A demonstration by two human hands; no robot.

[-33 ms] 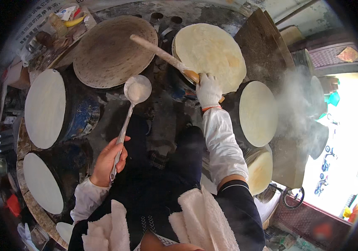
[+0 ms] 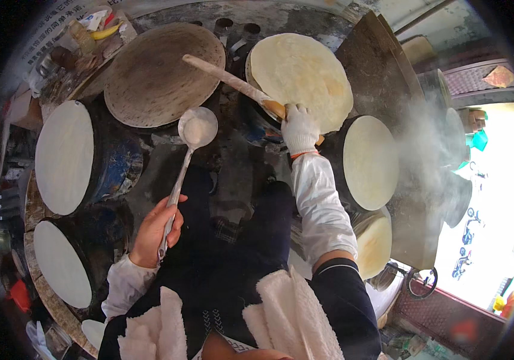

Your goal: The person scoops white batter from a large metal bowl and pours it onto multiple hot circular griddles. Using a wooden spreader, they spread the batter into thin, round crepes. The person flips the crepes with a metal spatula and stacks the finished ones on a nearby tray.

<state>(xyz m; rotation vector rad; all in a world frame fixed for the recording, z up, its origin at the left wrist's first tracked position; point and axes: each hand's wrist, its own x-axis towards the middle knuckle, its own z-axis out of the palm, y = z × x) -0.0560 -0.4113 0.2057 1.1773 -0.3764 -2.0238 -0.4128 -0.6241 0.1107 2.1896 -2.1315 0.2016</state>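
Note:
My bare left hand (image 2: 159, 233) is closed round the handle of a metal ladle (image 2: 198, 128). The ladle's bowl points away from me and has a pale batter-like residue in it. My right hand (image 2: 300, 127), in a white knitted glove, grips a wooden tool (image 2: 227, 78) whose long round handle slants up to the left; its exact kind I cannot tell. That hand is at the near-left edge of a thin pale pancake (image 2: 302, 75) with light brown patches, which covers a round griddle. A bare brown griddle (image 2: 164, 75) stands left of it, beyond the ladle.
Round griddles coated with pale batter stand at left (image 2: 65, 157), lower left (image 2: 63, 264) and right (image 2: 371, 163). A browner pancake (image 2: 373, 246) lies near my right elbow. Steam (image 2: 425, 144) rises at right. A cluttered shelf (image 2: 83, 45) is at the far left.
The far end of the wooden tool's handle has shifted slightly left and down. Both hands keep their hold, and the ladle stays almost in place.

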